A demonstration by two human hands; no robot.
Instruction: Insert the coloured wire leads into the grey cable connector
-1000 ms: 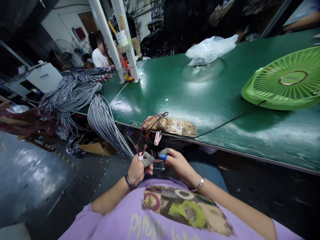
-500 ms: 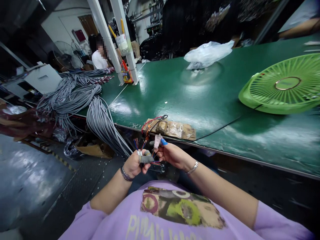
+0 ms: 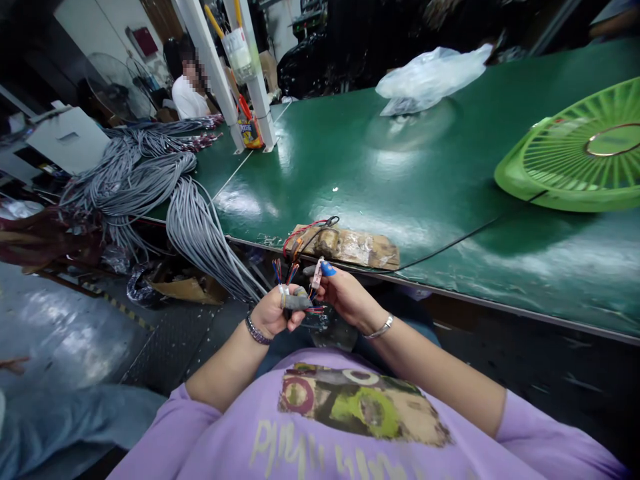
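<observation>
In front of my chest, at the bench's front edge, both hands are close together. My left hand (image 3: 273, 312) is closed around the stripped end of a cable; its thin coloured wires (image 3: 286, 272) fan out above the fingers. Grey wrapping covers some of its fingertips. My right hand (image 3: 345, 293) is pinched beside it, with blue wrapping (image 3: 327, 269) on one fingertip. A small whitish piece (image 3: 317, 275) stands at its fingertips; whether it is held or is a finger wrapping I cannot tell. Coloured wire ends also show between the hands. Just beyond lies a taped cardboard strip (image 3: 350, 247) with red and black wires.
Long bundles of grey cable (image 3: 200, 233) hang over the green bench (image 3: 320, 160) on the left. A green fan (image 3: 575, 153) stands right, its black cord crossing the bench. A plastic bag (image 3: 433, 77) lies behind. White posts (image 3: 250, 87) rise near a seated person (image 3: 190, 93).
The view has shifted slightly, so the fan sits further right. The whitish piece is more upright at my right fingertips. A denim-covered leg has appeared at lower left.
</observation>
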